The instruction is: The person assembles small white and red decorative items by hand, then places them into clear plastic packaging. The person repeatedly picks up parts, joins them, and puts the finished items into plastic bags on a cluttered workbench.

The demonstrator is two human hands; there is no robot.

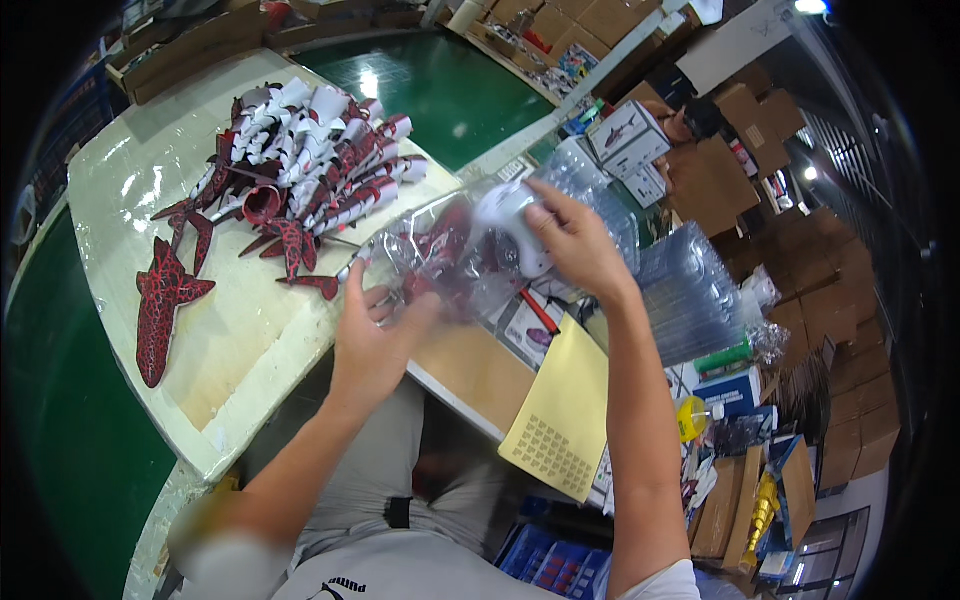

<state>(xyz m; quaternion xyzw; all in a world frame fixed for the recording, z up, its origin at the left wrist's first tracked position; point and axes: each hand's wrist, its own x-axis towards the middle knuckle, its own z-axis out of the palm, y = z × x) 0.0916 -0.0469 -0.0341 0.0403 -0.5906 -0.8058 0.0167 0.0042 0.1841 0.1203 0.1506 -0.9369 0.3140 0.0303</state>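
Between my hands, above the table's edge, is a clear plastic blister tray [400, 238] with a dark red toy part [447, 240] inside. My left hand [372, 345] grips the tray's near left edge, fingers and thumb curled round it. At the tray's right end, my right hand [580, 245] is closed on a white remote controller [512, 222], thumb on top. Whether it also pinches the plastic is hard to see. Left of the tray, a heap of red, black and white jointed toy sharks [310, 165] covers the table. One red-and-black shark piece [160, 305] lies apart.
A yellow printed sheet [560, 415] overhangs the table edge near my right forearm. Stacked clear trays [690, 290] stand to the right, with a yellow-liquid bottle [692, 418] nearer. Beyond, another person [690, 125] is beside white printed boxes [625, 140]. Cardboard boxes [835, 290] line the right.
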